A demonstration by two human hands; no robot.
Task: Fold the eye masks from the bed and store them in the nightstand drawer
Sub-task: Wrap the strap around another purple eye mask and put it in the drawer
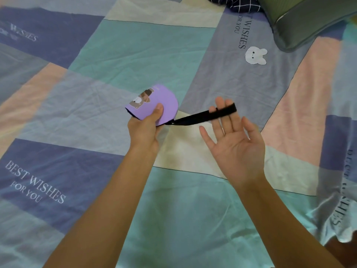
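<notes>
A purple eye mask (154, 101) with a brown bear print is folded in half above the bed. My left hand (146, 126) pinches its near edge, thumb on top. The mask's black elastic strap (204, 116) stretches rightwards from the fold. My right hand (233, 140) is palm up with fingers spread, and the strap's loop is hooked around two fingertips, pulled taut. No nightstand or drawer is in view.
A patchwork bedsheet (135, 55) in teal, blue, pink and cream covers the bed, printed with "BEST WISHES FOR YOU" and a white bunny (256, 56). A green pillow (309, 20) and dark checked cloth (237, 4) lie at the far right.
</notes>
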